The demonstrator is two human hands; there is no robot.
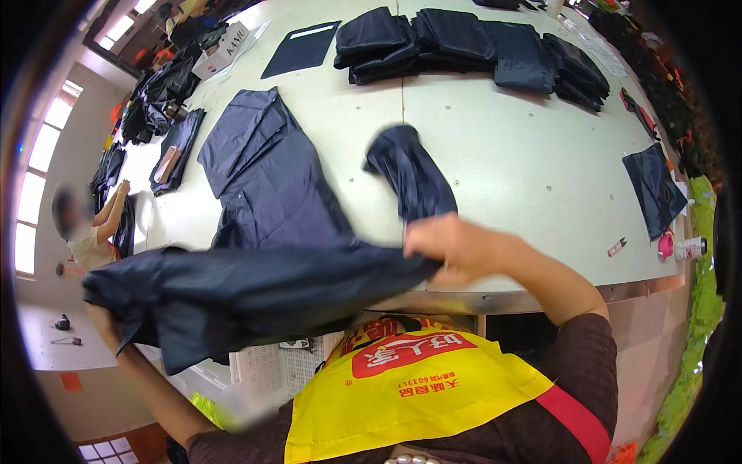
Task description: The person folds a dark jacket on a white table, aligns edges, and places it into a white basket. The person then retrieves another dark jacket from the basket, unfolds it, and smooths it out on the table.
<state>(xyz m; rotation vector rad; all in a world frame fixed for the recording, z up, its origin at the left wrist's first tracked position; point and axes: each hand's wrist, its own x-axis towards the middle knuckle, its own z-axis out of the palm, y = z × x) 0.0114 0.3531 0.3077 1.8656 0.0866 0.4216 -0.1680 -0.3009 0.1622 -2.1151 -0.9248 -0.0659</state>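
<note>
A dark navy, shiny garment (pixel 278 185), which looks like a rain jacket, lies partly on the table and is partly lifted toward me. Its near part stretches between my two hands above the table's front edge. My right hand (pixel 456 246) is closed on the fabric at the right end, fingers curled in. My left hand (pixel 102 319) holds up the far left end; the cloth hides most of its fingers. Beyond my right hand, a narrow sleeve-like piece (pixel 410 174) sticks out over the tabletop. The lifted cloth is slightly blurred.
Folded dark garments (pixel 456 46) lie in stacks along the far side of the white table (pixel 502 147). A flat dark piece (pixel 301 50) lies beside them. At right are a dark folded cloth (pixel 653 189), a small snipper (pixel 617 247) and a bottle (pixel 690 248). Another person (pixel 93 232) works at left.
</note>
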